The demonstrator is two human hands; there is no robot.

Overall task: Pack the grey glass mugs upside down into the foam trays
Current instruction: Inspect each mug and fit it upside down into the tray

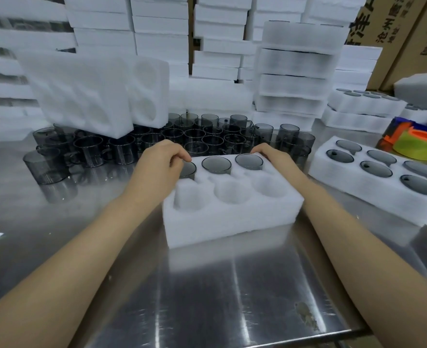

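Observation:
A white foam tray (pixel 232 217) with six round pockets lies on the steel table in front of me. Its far row holds three grey glass mugs, bottoms up; the middle one (pixel 216 165) and the right one (pixel 249 161) show fully. My left hand (pixel 162 162) covers the far left mug (pixel 188 170), fingers curled round its base. My right hand (pixel 272 155) curls over the tray's far right corner, fingertips beside the right mug. The three near pockets (pixel 232 192) hold nothing.
Many loose grey mugs (pixel 89 151) stand upright behind the tray. A filled foam tray (pixel 373 187) lies to the right, with tape rolls (pixel 419 144) beyond it. Empty foam trays (pixel 82 91) lean at the back left; stacks of packed trays (pixel 295 71) and cardboard boxes rise behind.

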